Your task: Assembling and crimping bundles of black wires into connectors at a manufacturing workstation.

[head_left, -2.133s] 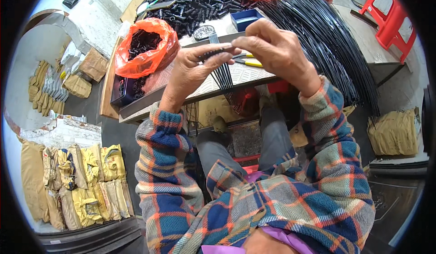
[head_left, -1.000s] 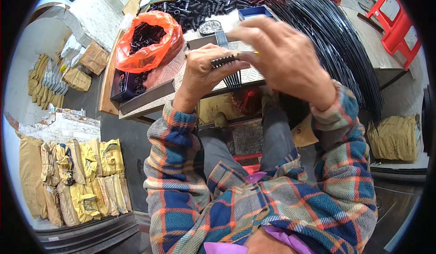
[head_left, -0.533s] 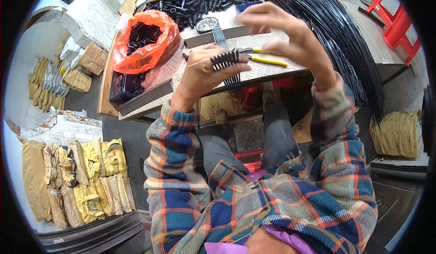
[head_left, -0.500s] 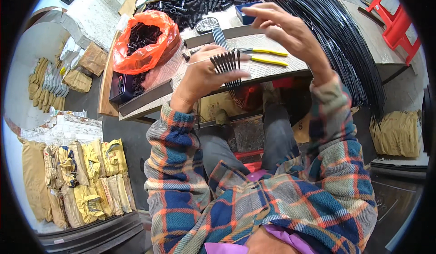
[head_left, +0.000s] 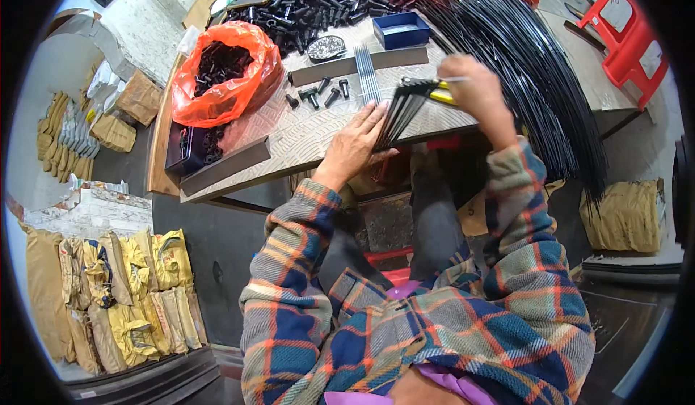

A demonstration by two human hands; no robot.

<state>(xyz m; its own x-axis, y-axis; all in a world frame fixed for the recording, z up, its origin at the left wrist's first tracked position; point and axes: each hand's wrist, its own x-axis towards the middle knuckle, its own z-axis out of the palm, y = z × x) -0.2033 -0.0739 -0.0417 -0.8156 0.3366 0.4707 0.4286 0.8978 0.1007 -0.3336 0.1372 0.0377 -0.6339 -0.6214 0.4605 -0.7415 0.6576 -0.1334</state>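
My left hand (head_left: 355, 144) is closed round a fanned bundle of thin black rods (head_left: 402, 115) at the table's front edge, thumb beneath them. My right hand (head_left: 472, 90) is closed just right of the bundle's top, with a thin white strip (head_left: 455, 79) sticking out of its fingers. Beside that hand lie yellow-handled pliers (head_left: 441, 95), partly covered by it. Just beyond my left fingertips, a flat row of thin grey rods (head_left: 366, 68) crosses a metal bar (head_left: 405, 57). Several loose black bolts (head_left: 332, 98) lie to their left.
An orange-red bag (head_left: 250, 90) of black parts stands at left. Behind lie a heap of black bolts (head_left: 304, 10), a round dish (head_left: 326, 47) of small silver pieces and a blue box (head_left: 400, 31). Long black rods (head_left: 536, 65) droop off the right side, near a red stool (head_left: 626, 43).
My left hand has moved right and down with its bundle, now fanned toward the right. My right hand has dropped from the air, and its spread fingers have closed beside the bundle.
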